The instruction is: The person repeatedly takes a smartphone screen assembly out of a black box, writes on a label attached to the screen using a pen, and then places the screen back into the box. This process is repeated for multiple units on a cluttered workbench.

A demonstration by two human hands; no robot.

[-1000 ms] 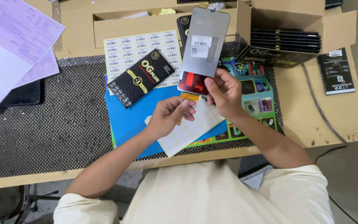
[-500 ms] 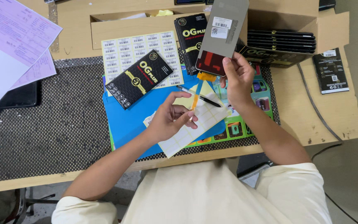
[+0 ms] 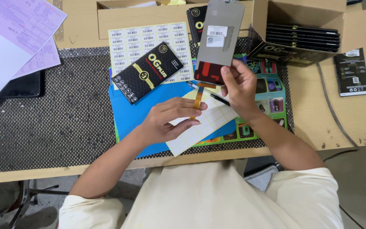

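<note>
My right hand [image 3: 240,87] holds a grey phone display panel [image 3: 219,40] upright by its lower end, back side toward me, with two white stickers on it. An orange flex ribbon [image 3: 198,96] hangs from the panel's bottom edge. My left hand [image 3: 168,121] hovers below it, fingers pinched near the ribbon's tip, over a white sheet of peel-off labels [image 3: 210,121]. A black pen [image 3: 210,94] lies just under the panel. A black flat box with yellow print [image 3: 147,72] lies to the left on a blue mat [image 3: 130,112].
A sheet of barcode stickers [image 3: 136,40] lies behind the black box. An open cardboard carton [image 3: 314,29] with stacked black boxes stands at the back right, another black box [image 3: 352,72] beside it. Purple and white papers [image 3: 13,38] cover the left.
My right hand lifted the panel away and up, then brought it slightly back toward me. My left hand slid right, its fingers now closing near the dangling ribbon.
</note>
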